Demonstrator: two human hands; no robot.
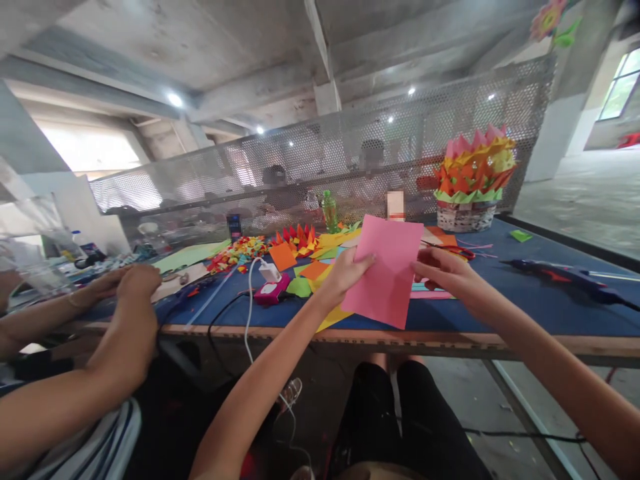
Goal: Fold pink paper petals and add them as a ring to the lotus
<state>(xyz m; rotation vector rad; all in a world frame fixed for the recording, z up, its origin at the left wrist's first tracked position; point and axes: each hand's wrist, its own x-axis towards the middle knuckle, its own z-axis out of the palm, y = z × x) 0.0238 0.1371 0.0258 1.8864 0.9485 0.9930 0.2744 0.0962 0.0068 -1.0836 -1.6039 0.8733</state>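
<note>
A pink sheet of paper (384,270) is held up over the near edge of the table. My left hand (345,277) is closed on its left side, thumb on the face towards me and the fingers hidden behind. At the right edge of the sheet, my right hand (445,272) has its fingertips pinched together against the paper. Yellow, orange and green paper pieces (315,270) lie behind and to the left of the sheet. Scissors (453,249) with orange-red handles rest just beyond my right hand.
A glue gun (563,275) lies on the blue tabletop (515,303) at right. Behind stands a basket of folded paper (470,180). A pink power adapter (271,290) with cables sits left of centre. Further left are a co-worker's hands (133,283). A perforated metal screen (320,157) borders the back.
</note>
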